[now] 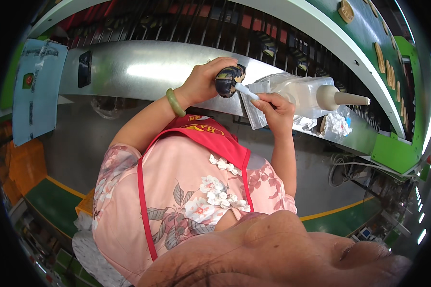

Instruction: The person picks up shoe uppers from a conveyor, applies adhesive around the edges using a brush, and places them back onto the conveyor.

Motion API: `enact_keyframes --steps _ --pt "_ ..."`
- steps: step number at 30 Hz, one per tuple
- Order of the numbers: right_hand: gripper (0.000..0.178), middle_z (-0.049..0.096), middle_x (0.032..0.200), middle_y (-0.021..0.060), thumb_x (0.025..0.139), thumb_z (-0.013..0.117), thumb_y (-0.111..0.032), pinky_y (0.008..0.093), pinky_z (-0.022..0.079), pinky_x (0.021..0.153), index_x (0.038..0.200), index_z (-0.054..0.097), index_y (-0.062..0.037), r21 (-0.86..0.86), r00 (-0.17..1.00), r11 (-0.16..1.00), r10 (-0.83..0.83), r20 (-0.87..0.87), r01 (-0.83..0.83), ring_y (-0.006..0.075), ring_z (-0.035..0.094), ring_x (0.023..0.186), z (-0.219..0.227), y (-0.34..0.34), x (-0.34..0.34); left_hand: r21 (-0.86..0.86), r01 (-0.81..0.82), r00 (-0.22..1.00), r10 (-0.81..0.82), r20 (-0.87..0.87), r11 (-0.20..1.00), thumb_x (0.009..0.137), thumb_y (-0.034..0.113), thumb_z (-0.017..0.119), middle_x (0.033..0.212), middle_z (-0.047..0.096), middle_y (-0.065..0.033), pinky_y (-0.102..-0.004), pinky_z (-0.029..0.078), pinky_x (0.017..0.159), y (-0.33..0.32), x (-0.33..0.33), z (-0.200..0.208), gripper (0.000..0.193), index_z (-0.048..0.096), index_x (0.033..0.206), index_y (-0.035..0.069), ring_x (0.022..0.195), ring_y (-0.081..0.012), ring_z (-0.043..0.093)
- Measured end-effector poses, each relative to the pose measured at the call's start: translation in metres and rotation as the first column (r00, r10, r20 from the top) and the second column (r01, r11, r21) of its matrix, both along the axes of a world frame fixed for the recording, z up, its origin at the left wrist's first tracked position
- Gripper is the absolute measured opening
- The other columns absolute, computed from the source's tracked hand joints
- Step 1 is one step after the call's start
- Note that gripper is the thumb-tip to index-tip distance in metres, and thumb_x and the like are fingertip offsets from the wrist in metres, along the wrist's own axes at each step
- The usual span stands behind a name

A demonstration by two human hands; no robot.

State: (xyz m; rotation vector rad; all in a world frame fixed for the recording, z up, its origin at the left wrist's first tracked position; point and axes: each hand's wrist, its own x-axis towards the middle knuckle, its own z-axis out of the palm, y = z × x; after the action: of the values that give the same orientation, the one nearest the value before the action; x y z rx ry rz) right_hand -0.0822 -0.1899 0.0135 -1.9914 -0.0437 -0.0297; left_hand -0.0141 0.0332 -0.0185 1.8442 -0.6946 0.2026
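My left hand (207,80) is closed around a small black and olive patterned piece, which looks like a shoe (227,82), above the metal ledge. A green bangle (175,102) circles that wrist. Between the fingers of my right hand (277,109) is a slim pale stick, like a brush (247,91), whose far end meets the shoe; its tip is too small to make out. Just beyond my right hand, a translucent bottle (299,95) with a long cream nozzle rests tilted on the ledge, beside a clear plastic bag (257,117).
Beyond the metal ledge (129,67) runs a rack of dark rods (203,31) carrying similar patterned pieces. A green belt (364,28) at upper right holds several tan flat shapes. A black rectangular object (85,69) and a blue board (37,93) are at left. White fluffy material (338,124) lies at right.
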Motion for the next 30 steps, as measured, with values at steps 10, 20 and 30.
enact_keyframes --steps 10,20,30 --pt "0.014 0.064 0.074 0.0048 0.071 0.074 -0.001 0.0223 0.044 0.060 0.085 0.070 0.0006 0.083 0.996 0.996 0.007 0.084 -0.015 0.0105 0.058 0.068 0.009 0.010 0.010 -0.039 0.078 0.985 -0.083 -0.152 0.996 0.065 0.000 0.075 0.104 0.063 -0.0091 -0.0316 0.049 0.083 0.000 -0.001 -0.004 0.050 0.055 0.111 0.008 0.095 -0.0265 0.063" --pt "0.016 0.065 0.073 0.0052 0.069 0.075 -0.001 0.0227 0.044 0.059 0.084 0.070 0.0002 0.008 0.999 1.000 0.006 0.048 -0.006 0.0108 0.058 0.065 -0.008 -0.009 0.010 -0.162 0.162 0.772 -0.228 -0.594 0.973 0.054 -0.006 0.081 0.100 0.063 -0.0032 -0.0281 0.048 0.084 0.006 -0.005 -0.007 0.062 0.055 0.110 0.004 0.093 -0.0135 0.060" --pt "0.015 0.065 0.074 0.0050 0.072 0.074 -0.003 0.0219 0.045 0.060 0.086 0.070 0.0008 0.076 0.998 0.997 -0.026 -0.051 0.030 0.0092 0.058 0.066 -0.039 -0.004 0.009 -0.309 0.084 0.643 -0.289 -0.709 0.947 0.055 -0.011 0.078 0.100 0.065 -0.0061 -0.0299 0.052 0.079 0.009 -0.006 -0.017 0.059 0.057 0.108 0.001 0.092 -0.0159 0.062"
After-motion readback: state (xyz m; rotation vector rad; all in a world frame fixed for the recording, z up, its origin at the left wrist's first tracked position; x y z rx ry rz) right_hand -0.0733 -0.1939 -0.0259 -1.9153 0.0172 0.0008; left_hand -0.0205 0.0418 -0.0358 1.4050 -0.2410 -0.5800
